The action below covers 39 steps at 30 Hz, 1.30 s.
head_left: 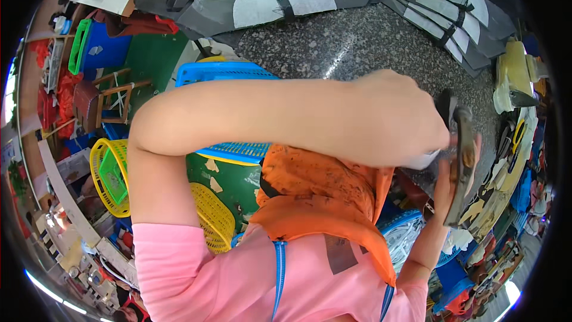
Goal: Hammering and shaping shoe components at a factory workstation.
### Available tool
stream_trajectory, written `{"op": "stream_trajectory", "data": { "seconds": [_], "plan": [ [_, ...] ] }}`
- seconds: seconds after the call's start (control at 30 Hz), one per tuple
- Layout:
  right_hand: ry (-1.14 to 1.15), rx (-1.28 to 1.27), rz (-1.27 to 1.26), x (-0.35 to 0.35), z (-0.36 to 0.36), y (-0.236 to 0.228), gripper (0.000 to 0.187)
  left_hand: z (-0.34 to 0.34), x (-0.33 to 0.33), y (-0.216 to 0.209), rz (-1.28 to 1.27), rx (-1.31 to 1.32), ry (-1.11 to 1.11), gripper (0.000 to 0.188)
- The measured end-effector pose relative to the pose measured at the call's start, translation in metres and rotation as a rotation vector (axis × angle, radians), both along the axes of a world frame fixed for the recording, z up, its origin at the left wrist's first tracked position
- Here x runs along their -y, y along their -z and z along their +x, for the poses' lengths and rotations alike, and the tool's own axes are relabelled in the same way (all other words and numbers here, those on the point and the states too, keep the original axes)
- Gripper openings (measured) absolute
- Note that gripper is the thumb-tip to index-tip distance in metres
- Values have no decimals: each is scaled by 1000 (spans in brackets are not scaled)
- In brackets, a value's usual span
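- Tool: located at your right, in front of your right hand and just beside your left fist. Long, curved, brown and dark, visibly worn.
- Handling, by judgement: rigid, with fair weight for its size; unlikely to break. Worn surface may be smooth, so a light hold could slip.
- Hold: take the long body around its middle, fingers wrapped across it, clear of both ends.
- Left hand: fingers look curled inward, motion-blurred. You cannot confirm from this view what, if anything, is inside.
- Right hand: digits show on both sides of the tool; contact appears likely, but a firm grasp cannot be verified.
- Obstruction: your left forearm crosses your front and hides part of the table edge and the blue basket.
- Far side of the table: grey pieces with pale patches, and a tied stack at the right, which limits reach there.
- Right: scissors with yellow handles, beyond the tool.
- Below: your orange apron hangs under the forearm; loose cloth could catch.
- Left: yellow basket, well apart from the hands.
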State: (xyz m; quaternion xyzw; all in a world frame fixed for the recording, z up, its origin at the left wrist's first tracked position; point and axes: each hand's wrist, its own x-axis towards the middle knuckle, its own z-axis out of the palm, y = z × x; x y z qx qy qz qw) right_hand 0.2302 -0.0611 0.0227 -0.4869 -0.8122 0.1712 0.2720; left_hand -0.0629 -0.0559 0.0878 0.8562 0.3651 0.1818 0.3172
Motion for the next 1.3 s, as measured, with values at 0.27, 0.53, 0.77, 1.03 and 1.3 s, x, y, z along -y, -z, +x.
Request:
{"op": "stream_trajectory", "data": {
  "seconds": [0.27,0.53,0.77,1.03,1.3],
  "plan": [
    [-447,-1,48,-47,-53,-13,29,-38,13,10,-280,128,42,16],
    [-337,128,-371,-32,-18,-45,22,-67,21,11,-602,34,-260,15],
    [-175,57,-150,-39,-18,-7,24,-53,16,65,0,-273,-414,17],
    [-115,141,411,-36,-44,-19,26,-87,80,101,682,-47,-718,29],
    [-514,-175,-492,19,-152,-3,20,-127,197,271,312,86,-1427,17]
  ]
}}
